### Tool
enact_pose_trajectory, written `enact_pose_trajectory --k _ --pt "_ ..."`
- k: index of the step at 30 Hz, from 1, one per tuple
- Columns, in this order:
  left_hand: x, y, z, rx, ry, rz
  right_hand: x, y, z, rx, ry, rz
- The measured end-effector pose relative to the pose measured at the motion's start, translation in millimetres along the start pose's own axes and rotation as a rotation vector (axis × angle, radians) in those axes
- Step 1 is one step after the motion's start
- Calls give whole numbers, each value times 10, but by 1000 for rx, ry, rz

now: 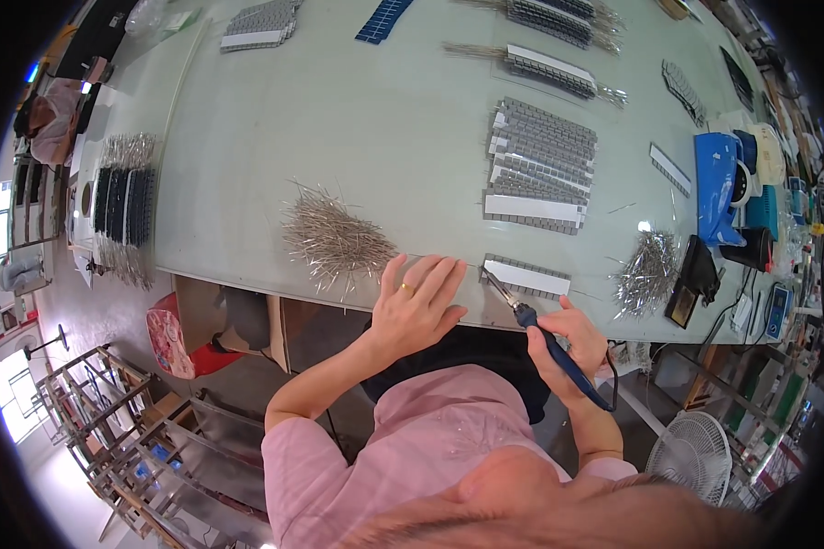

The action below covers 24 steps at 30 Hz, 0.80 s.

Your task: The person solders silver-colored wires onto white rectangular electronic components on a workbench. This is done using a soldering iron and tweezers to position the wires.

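While the right hand [580,340] wraps its fingers around a soldering iron [569,367], the tip sits at the left end of a grey-and-white strip [526,277].
Left of that strip on the counter [339,128] comes the left hand [410,313], its fingers' hold unclear, then a wire heap [334,235].

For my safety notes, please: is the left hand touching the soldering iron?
Apart: the head view shows pale tabletop between the left hand and the soldering iron, which the right hand grips.
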<state>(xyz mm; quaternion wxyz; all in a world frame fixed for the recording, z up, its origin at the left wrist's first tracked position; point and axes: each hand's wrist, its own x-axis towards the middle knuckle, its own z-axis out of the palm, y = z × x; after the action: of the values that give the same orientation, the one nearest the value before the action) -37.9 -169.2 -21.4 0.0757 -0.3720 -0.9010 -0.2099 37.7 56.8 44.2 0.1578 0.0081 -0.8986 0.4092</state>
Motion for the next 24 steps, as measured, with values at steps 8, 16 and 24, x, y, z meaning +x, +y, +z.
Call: enact_pose_trajectory --k 8,16,24 --pt "4 -10 6 -20 -16 -2 74 -11 22 -21 -56 -17" --pt "5 -30 -21 -58 37 -2 186 -80 -27 -65 -183 -200" --pt "-75 145 3 -154 171 41 7 343 -3 247 -96 70"
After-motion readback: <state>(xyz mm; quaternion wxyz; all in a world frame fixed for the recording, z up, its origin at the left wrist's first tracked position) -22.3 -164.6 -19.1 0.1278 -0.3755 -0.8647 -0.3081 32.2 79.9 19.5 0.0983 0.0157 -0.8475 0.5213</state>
